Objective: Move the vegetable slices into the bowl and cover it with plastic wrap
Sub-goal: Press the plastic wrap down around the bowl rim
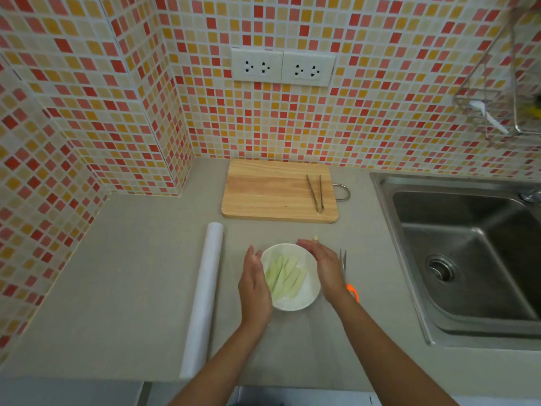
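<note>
Both hands flanked the bowl (pixel 289 300), which sat on the counter (pixel 131 273) near the front edge, between the roll of plastic wrap (pixel 203 297) on its left and the scissors (pixel 348 276) on its right. The left hand (pixel 254 285) stood against the bowl's left side with fingers straight and together, gripping nothing; the right hand (pixel 323 266) arched over the right rim with fingers extended, likewise gripping nothing that could be seen. The vegetable slices (pixel 285 275), pale green strips, lay inside the bowl, and the cutting board (pixel 275 191) farther back held only the tongs (pixel 316 192), so the transfer step was judged complete. A faint glossy sheet appeared to reach from the bowl toward the near edge of the counter, which suggested that wrap had been laid over the bowl and was being pressed down at the sides; this was a judgement, as the film was nearly invisible. Whether the wrap sealed all round the rim could not be determined. The right hand hid part of the scissors, leaving the blade tips and an orange handle in view. A small pale scrap (pixel 316 237) beyond the bowl could not be identified. The sink (pixel 468 230) lay at the right.
</note>
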